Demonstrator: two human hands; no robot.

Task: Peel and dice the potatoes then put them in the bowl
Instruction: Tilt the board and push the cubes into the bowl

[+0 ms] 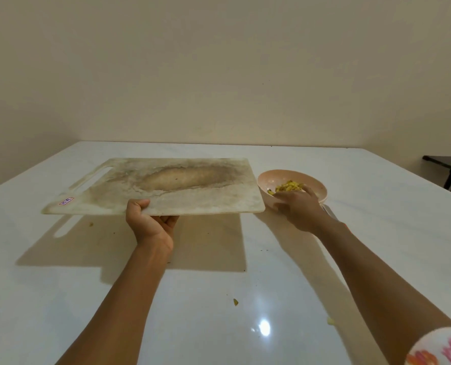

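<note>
Diced potato (pixel 289 186) in bowl (pixel 273 177); left hand (pixel 150 226) fingers (pixel 169 219) clamp near edge of raised board (pixel 192 185); right hand (pixel 302 210) fingers (pixel 308 193) unclear.

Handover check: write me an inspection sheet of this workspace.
Surface: white glossy table, lamp glare near the front.
Job's things: stained board lifted off the table, nothing on it; pink bowl holds diced potato.
Clutter: small scraps on the table.
Hands: left hand grips the board's near edge; right hand over the bowl, blurred, grip unclear.
Cables: nothing seen.
Surroundings: plain wall; dark table at far right.
</note>
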